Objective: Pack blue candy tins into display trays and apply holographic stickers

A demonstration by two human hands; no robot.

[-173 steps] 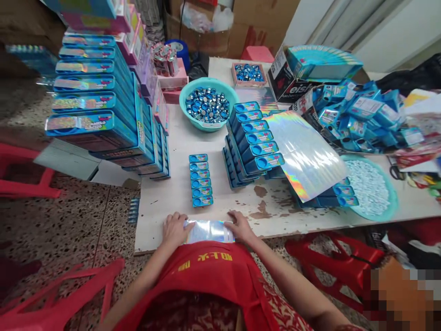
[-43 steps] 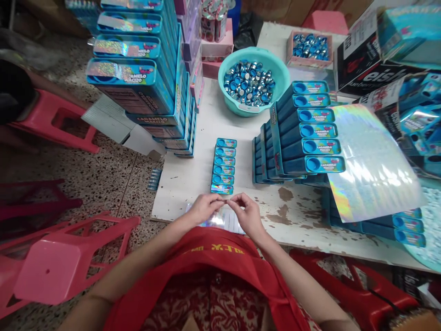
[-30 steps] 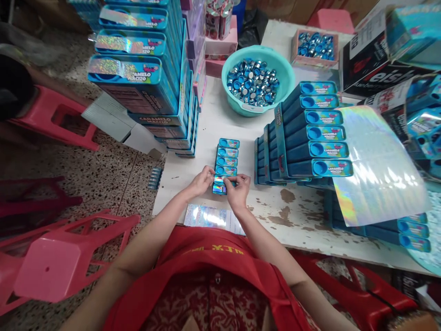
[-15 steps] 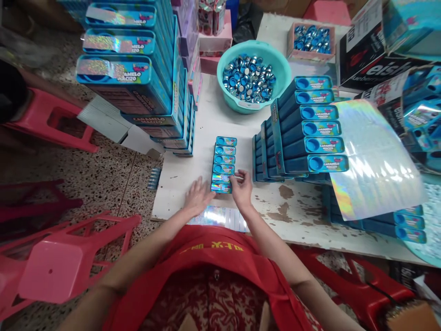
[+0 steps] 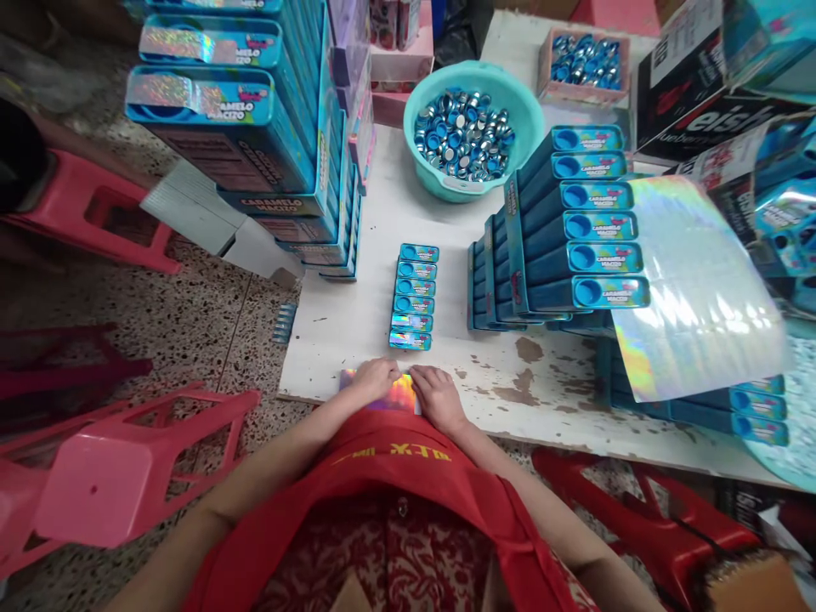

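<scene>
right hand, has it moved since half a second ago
Yes. The right hand has pulled back from the row of small blue boxes to the holographic sticker sheet at the table's near edge.

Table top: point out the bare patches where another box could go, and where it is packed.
Bare white table lies left of the short row of small boxes, below the tall stack. Another patch runs along the near edge right of the right hand, under the blue box stack. The far side around the bowl is crowded.
</scene>
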